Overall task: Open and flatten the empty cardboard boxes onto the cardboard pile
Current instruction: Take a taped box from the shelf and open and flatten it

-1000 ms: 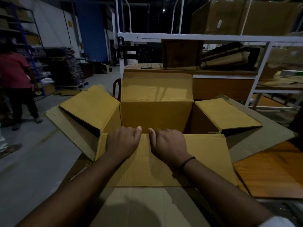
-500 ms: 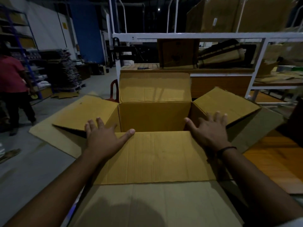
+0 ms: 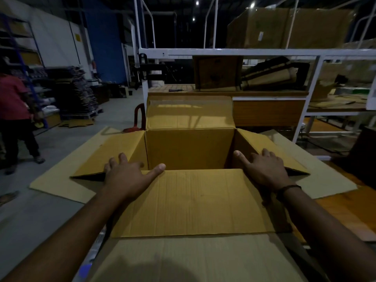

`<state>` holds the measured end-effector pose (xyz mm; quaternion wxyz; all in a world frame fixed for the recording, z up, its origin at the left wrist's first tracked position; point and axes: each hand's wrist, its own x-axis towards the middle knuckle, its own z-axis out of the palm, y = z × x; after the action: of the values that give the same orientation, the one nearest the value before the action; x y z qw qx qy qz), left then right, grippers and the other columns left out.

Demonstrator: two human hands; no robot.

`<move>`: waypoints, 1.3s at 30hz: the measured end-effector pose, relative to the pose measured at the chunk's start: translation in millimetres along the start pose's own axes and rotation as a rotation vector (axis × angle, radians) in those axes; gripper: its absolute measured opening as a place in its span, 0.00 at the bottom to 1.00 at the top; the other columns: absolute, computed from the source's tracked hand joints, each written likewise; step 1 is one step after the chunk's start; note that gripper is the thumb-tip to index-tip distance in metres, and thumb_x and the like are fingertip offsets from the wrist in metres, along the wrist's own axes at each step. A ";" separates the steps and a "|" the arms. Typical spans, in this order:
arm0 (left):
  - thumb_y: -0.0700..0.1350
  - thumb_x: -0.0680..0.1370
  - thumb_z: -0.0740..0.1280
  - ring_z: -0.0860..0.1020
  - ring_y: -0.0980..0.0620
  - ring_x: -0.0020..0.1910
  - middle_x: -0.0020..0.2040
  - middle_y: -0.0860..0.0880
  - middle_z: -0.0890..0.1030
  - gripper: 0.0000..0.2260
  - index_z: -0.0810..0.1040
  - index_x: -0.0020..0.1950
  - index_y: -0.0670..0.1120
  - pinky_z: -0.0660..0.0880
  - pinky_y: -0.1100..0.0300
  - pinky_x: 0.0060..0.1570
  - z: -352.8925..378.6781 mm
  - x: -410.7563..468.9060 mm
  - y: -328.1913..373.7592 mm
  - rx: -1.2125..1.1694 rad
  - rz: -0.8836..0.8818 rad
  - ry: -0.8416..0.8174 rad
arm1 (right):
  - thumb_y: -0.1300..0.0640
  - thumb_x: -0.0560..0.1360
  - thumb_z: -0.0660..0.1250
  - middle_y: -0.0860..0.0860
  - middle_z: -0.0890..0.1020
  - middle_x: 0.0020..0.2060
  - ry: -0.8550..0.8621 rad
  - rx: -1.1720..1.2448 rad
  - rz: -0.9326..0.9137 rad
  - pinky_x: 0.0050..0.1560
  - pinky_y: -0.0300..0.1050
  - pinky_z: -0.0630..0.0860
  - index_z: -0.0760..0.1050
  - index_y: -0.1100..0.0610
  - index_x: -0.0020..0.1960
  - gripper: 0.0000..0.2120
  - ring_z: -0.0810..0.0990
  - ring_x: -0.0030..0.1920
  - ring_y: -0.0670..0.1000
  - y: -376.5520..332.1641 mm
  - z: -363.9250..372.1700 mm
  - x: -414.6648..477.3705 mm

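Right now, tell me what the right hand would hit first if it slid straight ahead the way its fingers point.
The right hand already lies on the box's right flap. Sliding on, it would probably run along that flap to its far edge; depth beyond is unclear.

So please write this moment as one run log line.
box: open, upright | left hand: flat on left flap | right hand: flat on right flap | flattening: not done

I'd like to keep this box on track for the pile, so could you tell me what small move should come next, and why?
Probably press both side flaps outward and down. The left hand and right hand lie spread at the near corners of the box, whose four flaps are folded open but whose walls stand square, so it is not flat yet.
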<state>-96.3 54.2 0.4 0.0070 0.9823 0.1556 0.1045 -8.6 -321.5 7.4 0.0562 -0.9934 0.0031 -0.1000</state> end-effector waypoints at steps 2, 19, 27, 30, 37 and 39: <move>0.84 0.68 0.35 0.51 0.30 0.79 0.82 0.38 0.55 0.51 0.75 0.74 0.56 0.50 0.34 0.75 -1.8 -1.6 4.3 0.019 0.008 0.005 | 0.22 0.72 0.33 0.63 0.67 0.75 -0.008 -0.023 -0.003 0.75 0.63 0.61 0.75 0.53 0.71 0.50 0.64 0.75 0.64 -4.3 -4.6 -4.9; 0.74 0.78 0.38 0.80 0.49 0.51 0.51 0.48 0.83 0.42 0.83 0.55 0.48 0.73 0.40 0.65 -11.8 0.3 96.4 -0.150 0.366 -0.196 | 0.32 0.83 0.42 0.48 0.73 0.30 -0.125 0.129 -0.322 0.35 0.41 0.70 0.72 0.51 0.36 0.32 0.72 0.30 0.47 -78.8 -1.8 -28.0; 0.69 0.82 0.47 0.79 0.49 0.58 0.57 0.48 0.83 0.32 0.80 0.65 0.49 0.70 0.40 0.68 -27.5 0.0 148.5 -0.265 0.427 -0.125 | 0.33 0.83 0.51 0.48 0.80 0.46 -0.111 0.245 -0.280 0.51 0.48 0.80 0.77 0.50 0.55 0.25 0.79 0.46 0.47 -43.0 -24.6 -10.1; 0.68 0.83 0.50 0.80 0.50 0.55 0.55 0.49 0.83 0.29 0.78 0.67 0.50 0.75 0.44 0.63 -35.2 -2.1 185.8 -0.327 0.469 -0.086 | 0.35 0.83 0.53 0.49 0.79 0.48 -0.026 0.217 -0.239 0.54 0.50 0.80 0.76 0.51 0.56 0.22 0.78 0.47 0.48 -11.1 -37.0 -6.3; 0.68 0.82 0.55 0.82 0.57 0.44 0.47 0.54 0.84 0.25 0.80 0.62 0.52 0.82 0.49 0.47 -43.1 -0.3 288.9 -0.597 0.653 0.080 | 0.36 0.82 0.60 0.52 0.77 0.67 0.245 0.188 -0.133 0.64 0.51 0.72 0.75 0.52 0.69 0.25 0.74 0.67 0.53 104.2 -69.7 -5.3; 0.68 0.82 0.54 0.81 0.55 0.50 0.53 0.53 0.84 0.26 0.80 0.64 0.51 0.80 0.48 0.51 -45.5 -3.9 327.3 -0.624 0.714 0.180 | 0.37 0.81 0.61 0.53 0.77 0.66 0.320 0.200 -0.094 0.63 0.51 0.72 0.76 0.52 0.67 0.23 0.73 0.67 0.53 142.3 -73.0 -3.1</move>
<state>-9.8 -259.2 59.3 0.2517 0.9122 -0.2304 0.2268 -25.4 -471.0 61.9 0.1486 -0.9533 -0.0445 -0.2592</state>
